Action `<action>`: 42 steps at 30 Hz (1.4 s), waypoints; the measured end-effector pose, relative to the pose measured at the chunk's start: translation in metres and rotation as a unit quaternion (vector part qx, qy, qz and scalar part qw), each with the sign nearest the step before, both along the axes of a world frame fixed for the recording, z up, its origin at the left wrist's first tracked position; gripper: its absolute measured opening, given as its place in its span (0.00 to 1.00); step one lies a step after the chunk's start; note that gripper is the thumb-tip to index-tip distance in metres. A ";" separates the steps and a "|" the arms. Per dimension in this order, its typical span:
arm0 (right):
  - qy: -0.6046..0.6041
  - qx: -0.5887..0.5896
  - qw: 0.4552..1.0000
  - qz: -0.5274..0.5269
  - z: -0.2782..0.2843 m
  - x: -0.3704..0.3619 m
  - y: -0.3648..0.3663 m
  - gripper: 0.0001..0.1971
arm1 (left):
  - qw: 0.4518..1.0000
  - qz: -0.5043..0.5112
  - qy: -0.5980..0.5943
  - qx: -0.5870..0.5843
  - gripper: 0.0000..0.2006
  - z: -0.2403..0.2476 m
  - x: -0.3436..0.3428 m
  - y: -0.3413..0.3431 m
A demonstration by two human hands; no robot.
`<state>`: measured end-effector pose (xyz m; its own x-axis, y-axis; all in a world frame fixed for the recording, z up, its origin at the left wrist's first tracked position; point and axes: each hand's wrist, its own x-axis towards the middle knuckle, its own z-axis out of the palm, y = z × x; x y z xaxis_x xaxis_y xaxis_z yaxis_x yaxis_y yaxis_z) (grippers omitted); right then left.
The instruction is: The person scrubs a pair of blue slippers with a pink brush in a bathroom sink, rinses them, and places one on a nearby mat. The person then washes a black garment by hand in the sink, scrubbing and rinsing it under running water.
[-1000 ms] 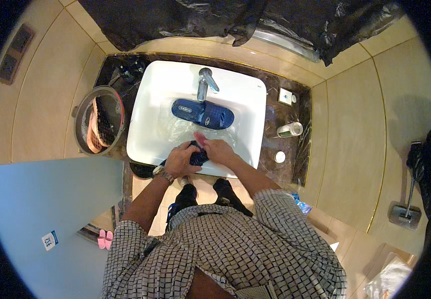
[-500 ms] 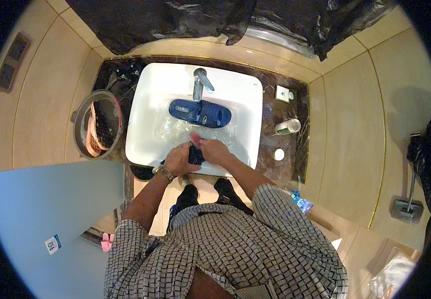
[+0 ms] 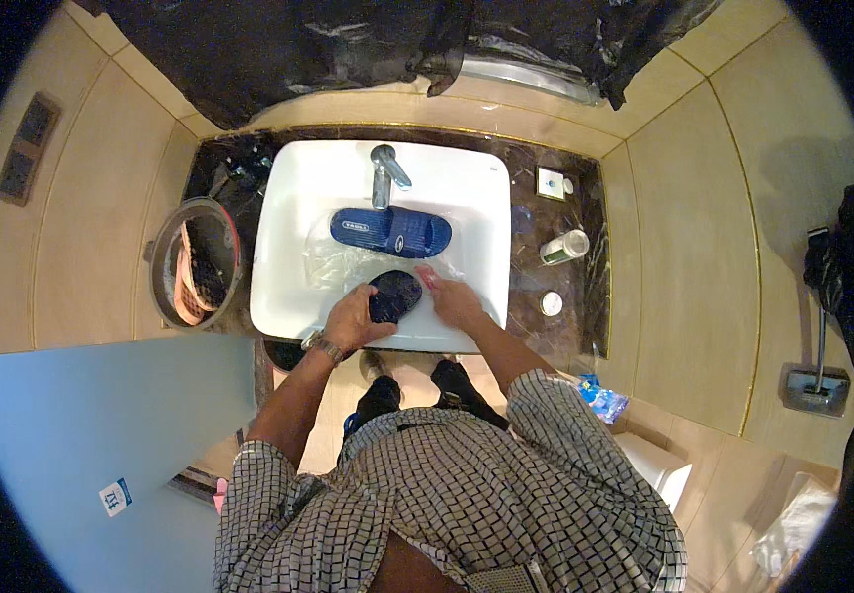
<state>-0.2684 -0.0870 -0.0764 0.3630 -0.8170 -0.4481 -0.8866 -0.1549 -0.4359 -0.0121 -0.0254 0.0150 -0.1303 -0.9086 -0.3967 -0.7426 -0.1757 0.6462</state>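
Observation:
My left hand [image 3: 351,318] grips a dark slipper [image 3: 394,296] by its left side, over the front part of the white sink [image 3: 279,208]. Just to the right of that slipper, my right hand [image 3: 458,302] is closed around a small pink thing [image 3: 428,278]; its kind is too unclear to name. Farther back in the basin lies a blue ribbed slipper [image 3: 387,232], right below the faucet [image 3: 385,180]. Shallow, rippled water shows around it.
A round grey basin [image 3: 157,262] with pink and dark slippers stands left of the sink. On the dark stone counter [image 3: 536,326] at the right are a clear jar [image 3: 565,247], a white round lid [image 3: 551,303] and a small square box [image 3: 550,183]. Black plastic sheeting [image 3: 348,49] hangs behind.
My right hand has moved right with the pink thing, away from the dark slipper. That slipper now shows more of its broad face in my left hand.

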 end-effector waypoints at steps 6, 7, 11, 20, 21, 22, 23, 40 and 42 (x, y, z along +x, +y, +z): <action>-0.116 0.040 0.989 -0.085 0.037 -0.013 0.019 0.22 | 0.869 0.250 0.407 0.131 0.39 0.021 0.021 0.012; -0.142 0.010 0.987 -0.071 0.039 -0.014 0.026 0.22 | 0.826 0.274 0.468 0.155 0.37 0.030 0.023 0.017; -0.216 0.004 0.974 -0.068 0.066 -0.006 0.046 0.23 | 0.651 0.323 0.654 0.210 0.34 0.019 0.026 0.044; -0.277 0.049 0.959 -0.026 0.158 0.009 0.070 0.16 | 0.480 0.294 0.809 0.168 0.38 -0.039 0.011 0.084; -0.269 0.056 0.962 0.009 0.165 0.010 0.071 0.16 | 0.496 0.329 0.788 0.154 0.39 -0.029 0.006 0.085; -0.270 0.030 0.961 0.055 0.160 0.011 0.073 0.15 | 0.511 0.358 0.769 0.142 0.38 -0.029 0.000 0.081; -0.271 0.004 0.957 0.101 0.151 0.013 0.077 0.15 | 0.524 0.386 0.748 0.131 0.38 -0.029 -0.007 0.074; -0.076 0.031 0.976 0.201 0.155 0.076 0.065 0.17 | 0.604 0.467 0.646 0.006 0.35 -0.050 -0.024 0.077; -0.090 0.050 0.977 0.187 0.179 0.057 0.073 0.19 | 0.571 0.420 0.705 0.039 0.34 -0.046 -0.028 0.075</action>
<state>-0.2115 -0.0144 0.1027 0.7085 -0.5673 -0.4198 -0.6834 -0.4031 -0.6087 -0.0398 0.0495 -0.0311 0.0994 -0.8723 -0.4788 0.8721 -0.1553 0.4640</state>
